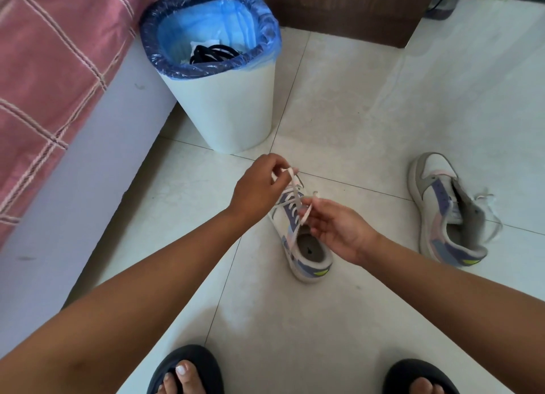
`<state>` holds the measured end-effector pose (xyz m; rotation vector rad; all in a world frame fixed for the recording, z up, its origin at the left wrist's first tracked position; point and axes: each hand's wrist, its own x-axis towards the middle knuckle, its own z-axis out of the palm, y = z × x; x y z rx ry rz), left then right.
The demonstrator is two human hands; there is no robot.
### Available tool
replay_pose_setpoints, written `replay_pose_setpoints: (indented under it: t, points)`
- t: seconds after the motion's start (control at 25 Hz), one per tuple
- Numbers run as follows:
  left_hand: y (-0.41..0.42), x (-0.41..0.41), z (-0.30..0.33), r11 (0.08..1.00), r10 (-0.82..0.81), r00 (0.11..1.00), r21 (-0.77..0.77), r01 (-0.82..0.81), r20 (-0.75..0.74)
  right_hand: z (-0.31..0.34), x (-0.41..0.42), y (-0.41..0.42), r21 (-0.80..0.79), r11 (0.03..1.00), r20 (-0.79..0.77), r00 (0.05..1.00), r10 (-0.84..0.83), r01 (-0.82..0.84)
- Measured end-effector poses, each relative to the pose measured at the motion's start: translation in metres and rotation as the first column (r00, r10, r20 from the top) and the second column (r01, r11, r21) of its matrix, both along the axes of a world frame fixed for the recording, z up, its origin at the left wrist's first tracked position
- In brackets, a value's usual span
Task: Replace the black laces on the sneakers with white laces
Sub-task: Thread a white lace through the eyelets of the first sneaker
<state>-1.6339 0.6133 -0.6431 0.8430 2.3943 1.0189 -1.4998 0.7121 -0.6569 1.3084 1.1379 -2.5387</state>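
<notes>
A white, purple and pink sneaker (306,246) stands on the floor tiles in the middle, threaded with a white lace (290,200). My left hand (259,184) pinches one end of that lace above the toe. My right hand (336,228) pinches the other end over the shoe's opening. A second matching sneaker (442,210) lies on its side to the right, with a white lace (486,205) trailing from it. Black laces (211,54) lie inside the bin.
A white bin (224,110) with a blue liner stands behind the sneaker. A bed with a pink checked cover (44,69) runs along the left. Dark wooden furniture (348,7) stands at the back. My feet in black slippers (185,370) are at the bottom edge.
</notes>
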Motion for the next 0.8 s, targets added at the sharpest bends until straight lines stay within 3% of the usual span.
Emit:
replay_pose_setpoints:
  t: [0.08, 0.2, 0.32, 0.4, 0.52, 0.56, 0.64, 0.72, 0.8]
  points:
    - [0.006, 0.001, 0.011, 0.990, -0.082, 0.995, 0.121, 0.074, 0.059, 0.005, -0.010, 0.000, 0.171, 0.982, 0.026, 0.997, 0.078, -0.081]
    - [0.012, -0.001, 0.018, 0.975, -0.150, 0.985, 0.180, 0.133, 0.086, 0.010, -0.021, 0.009, 0.408, 0.893, 0.088, 0.982, 0.167, -0.189]
    - [0.019, 0.000, 0.018, 0.978, -0.073, 0.981, 0.207, 0.034, 0.180, 0.011, -0.026, 0.013, 0.457, 0.814, 0.139, 0.933, 0.332, -0.358]
    - [0.023, 0.000, 0.016, 0.988, -0.005, 0.950, 0.147, -0.043, 0.313, 0.014, -0.027, 0.014, 0.443, 0.792, 0.141, 0.905, 0.402, -0.421]
    - [0.016, -0.004, 0.011, 0.961, -0.177, 0.923, -0.143, 0.237, 0.342, 0.012, -0.030, 0.017, 0.476, 0.805, 0.172, 0.935, 0.310, -0.354]
    - [0.011, -0.006, 0.009, 0.942, -0.200, 0.936, -0.207, 0.265, 0.291, 0.010, -0.031, 0.017, 0.450, 0.835, 0.202, 0.947, 0.250, -0.316]
    - [0.001, -0.011, 0.006, 0.963, -0.096, 0.979, -0.231, 0.136, 0.178, 0.005, -0.030, 0.019, 0.266, 0.944, 0.219, 0.966, 0.138, -0.195]
    - [-0.015, -0.019, 0.009, 0.975, -0.034, 0.936, -0.194, 0.108, 0.351, 0.000, -0.029, 0.020, 0.047, 0.997, 0.190, 0.981, 0.048, -0.058]
    - [-0.031, -0.021, 0.011, 0.907, -0.125, 0.792, -0.253, 0.335, 0.598, -0.002, -0.029, 0.022, -0.022, 1.000, 0.164, 0.986, 0.016, -0.012]
